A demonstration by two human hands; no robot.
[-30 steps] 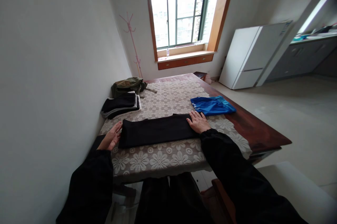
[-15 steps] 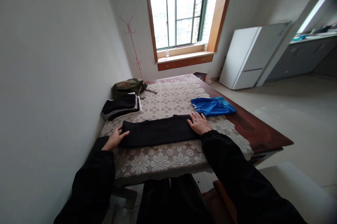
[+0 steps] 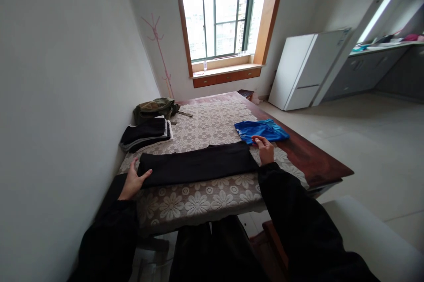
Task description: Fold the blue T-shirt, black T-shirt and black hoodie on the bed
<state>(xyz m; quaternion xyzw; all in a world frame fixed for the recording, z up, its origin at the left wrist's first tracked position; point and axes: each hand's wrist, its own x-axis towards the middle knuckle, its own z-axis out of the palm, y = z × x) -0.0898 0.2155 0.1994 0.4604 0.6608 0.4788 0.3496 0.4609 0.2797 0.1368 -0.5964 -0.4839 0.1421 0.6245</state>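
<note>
A folded black garment (image 3: 195, 166) lies as a long strip across the lace tablecloth in front of me. My left hand (image 3: 134, 180) is at its left end, thumb and fingers spread around the edge. Just beyond the right end, my right hand (image 3: 265, 150) is raised, thumb and fingertips drawn together in a loose pinch. I see no cloth between those fingertips. Behind them lies a folded blue garment (image 3: 261, 131), partly covered by the hand.
A stack of folded clothes (image 3: 145, 135) sits at the left by the wall, with an olive backpack (image 3: 155, 108) behind it. The lace tablecloth (image 3: 198, 202) covers most of the wooden table (image 3: 318, 158). A pale seat (image 3: 367, 224) stands at the lower right.
My right hand has lifted from lying flat on the black garment and moved rightward, its fingers curling together. My left hand has opened wider at the left end. The view has shifted slightly.
</note>
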